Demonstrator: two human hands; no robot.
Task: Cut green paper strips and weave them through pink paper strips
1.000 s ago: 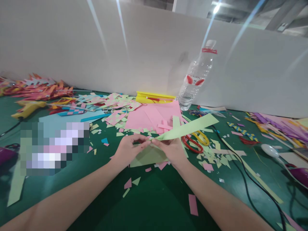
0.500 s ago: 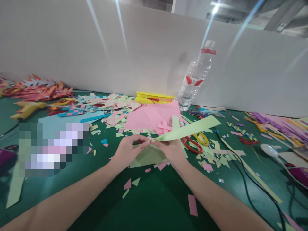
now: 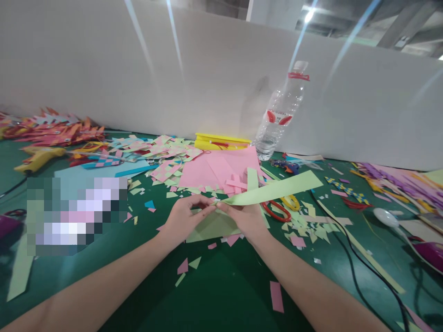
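Fingers of the left hand (image 3: 185, 216) and the right hand (image 3: 248, 217) were closed together on one end of a light-green paper strip (image 3: 280, 190), each thumb and forefinger nearly meeting those of the other hand. That end looked narrow and bunched, as if folded or twisted, though the fingertips hid its exact shape.

From this pinch, the strip's long axis ran off to the right and somewhat away from the wearer, widening to a flat far end with a straight cut. The loose length therefore lay wholly on the right hand's side: in the view it passed over that hand's thumb and knuckles and reached well beyond them. The left hand had only the gathered tip, at the opposite end of the axis, so the right hand was the nearer one to the free part. Its other fingers were tucked mostly out of sight, and how they were bent could not be told.

Below the hands, a broader light-green paper piece (image 3: 209, 231) lay on the green tabletop (image 3: 221, 290). Beyond the pinch was a pink paper sheet (image 3: 194, 173). A red looped handle (image 3: 277, 220) showed just under the strip's middle; whether the two touched was unclear.
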